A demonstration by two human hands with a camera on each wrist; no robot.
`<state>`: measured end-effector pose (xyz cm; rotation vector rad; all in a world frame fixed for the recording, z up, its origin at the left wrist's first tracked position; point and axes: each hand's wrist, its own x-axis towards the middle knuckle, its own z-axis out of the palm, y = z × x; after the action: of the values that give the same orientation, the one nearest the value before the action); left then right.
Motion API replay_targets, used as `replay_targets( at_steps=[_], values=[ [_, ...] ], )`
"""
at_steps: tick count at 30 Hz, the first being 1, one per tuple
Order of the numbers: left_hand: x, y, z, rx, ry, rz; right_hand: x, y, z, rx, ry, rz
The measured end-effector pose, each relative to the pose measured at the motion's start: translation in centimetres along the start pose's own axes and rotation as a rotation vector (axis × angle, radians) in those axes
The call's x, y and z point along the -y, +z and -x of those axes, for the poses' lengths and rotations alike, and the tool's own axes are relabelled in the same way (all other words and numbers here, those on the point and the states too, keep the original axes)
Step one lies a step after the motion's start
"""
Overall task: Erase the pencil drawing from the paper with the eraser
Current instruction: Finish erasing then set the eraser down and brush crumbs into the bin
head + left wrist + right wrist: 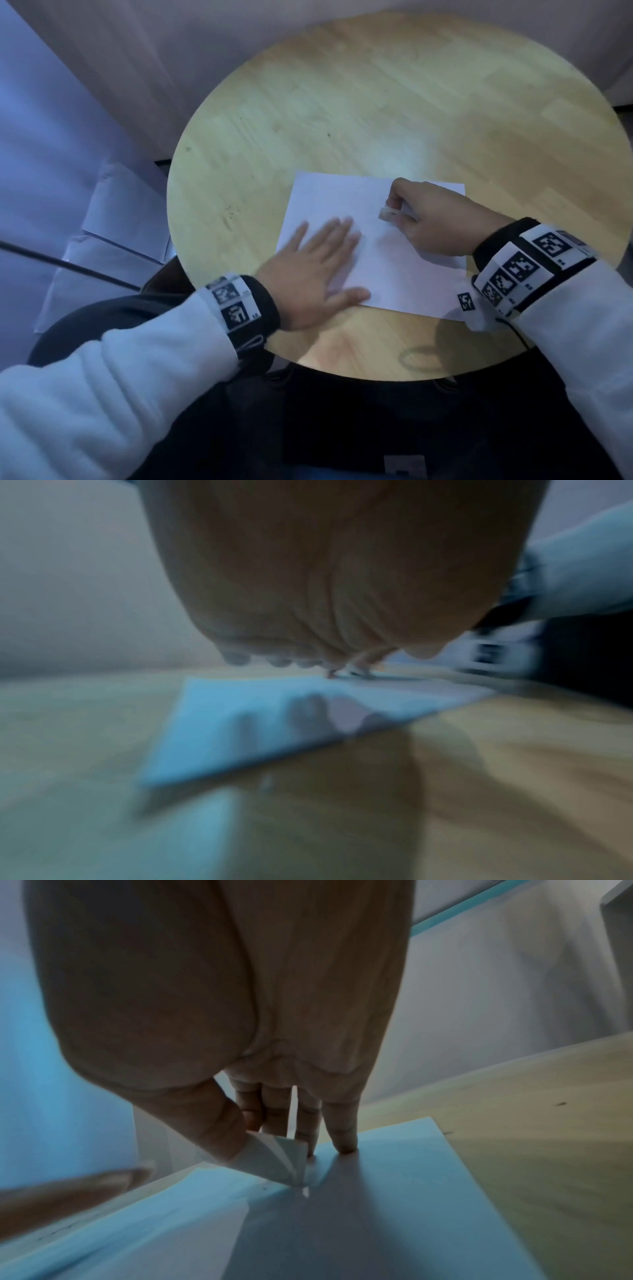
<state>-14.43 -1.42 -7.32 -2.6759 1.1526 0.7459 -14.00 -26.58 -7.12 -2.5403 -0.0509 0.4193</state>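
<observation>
The left hand (313, 274) lies flat, fingers straight, on the paper's (342, 198) near-left part; the right hand (435, 219) pinches the eraser (387, 214), its corner touching the paper's far side.

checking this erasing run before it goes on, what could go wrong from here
The left hand lies flat on the paper only near its left edge, so the sheet could buckle or crease under the eraser pinched in the right hand. The paper's near right corner sits close to the table edge and might slide off.
</observation>
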Motion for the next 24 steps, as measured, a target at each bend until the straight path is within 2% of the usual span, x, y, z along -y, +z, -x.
replay_targets(
  at_steps=[1, 2, 3, 6, 7, 8, 9, 12, 13, 14, 15, 18, 19, 20, 21, 24],
  values=[
    [-0.3, 0.6, 0.0, 0.042, 0.031, -0.019, 0.1, -0.1, 0.0, 0.002, 0.001, -0.005],
    [0.5, 1.0, -0.2, 0.058, -0.002, -0.018, 0.1, -0.1, 0.1, 0.006, 0.000, -0.005],
    [2.2, 1.1, -0.7, 0.049, -0.092, -0.008, 0.1, -0.1, 0.2, 0.009, 0.002, -0.002],
    [8.3, -0.3, -2.1, 0.033, -0.521, 0.102, 0.1, 0.0, 0.3, 0.009, 0.006, 0.002],
    [9.4, -1.0, -2.3, 0.015, -0.580, 0.113, 0.1, 0.0, 0.2, 0.007, 0.005, 0.009],
    [9.4, -1.5, -2.5, -0.015, -0.553, 0.088, 0.1, 0.0, 0.1, 0.003, 0.004, 0.014],
    [8.4, -1.8, -2.6, -0.047, -0.451, 0.042, 0.2, -0.1, 0.1, 0.000, 0.003, 0.016],
    [2.8, -1.3, -2.9, -0.047, -0.034, -0.019, 0.3, -0.1, -0.2, -0.007, -0.008, 0.016],
    [1.7, -0.8, -3.0, -0.015, 0.033, -0.035, 0.3, -0.1, -0.1, -0.009, -0.013, 0.016],
    [1.6, -0.5, -3.4, 0.008, 0.029, -0.043, 0.3, -0.1, -0.1, -0.010, -0.018, 0.014],
    [2.6, -0.3, -4.0, 0.009, -0.038, -0.037, 0.2, -0.1, -0.1, -0.006, -0.017, 0.012],
    [7.9, -1.2, -5.0, -0.013, -0.453, 0.042, -0.1, 0.1, 0.0, 0.003, -0.017, 0.004],
    [9.3, -1.8, -5.1, -0.030, -0.551, 0.063, -0.1, 0.1, 0.0, 0.004, -0.017, 0.005],
    [9.6, -2.3, -4.9, -0.052, -0.561, 0.045, -0.2, 0.1, -0.1, 0.000, -0.017, 0.008],
    [8.8, -2.7, -4.5, -0.074, -0.483, -0.009, -0.1, 0.1, -0.2, -0.005, -0.020, 0.012],
    [2.7, -2.0, -3.5, -0.060, -0.046, -0.123, 0.1, -0.1, -0.3, -0.017, -0.032, 0.007]
  ],
)
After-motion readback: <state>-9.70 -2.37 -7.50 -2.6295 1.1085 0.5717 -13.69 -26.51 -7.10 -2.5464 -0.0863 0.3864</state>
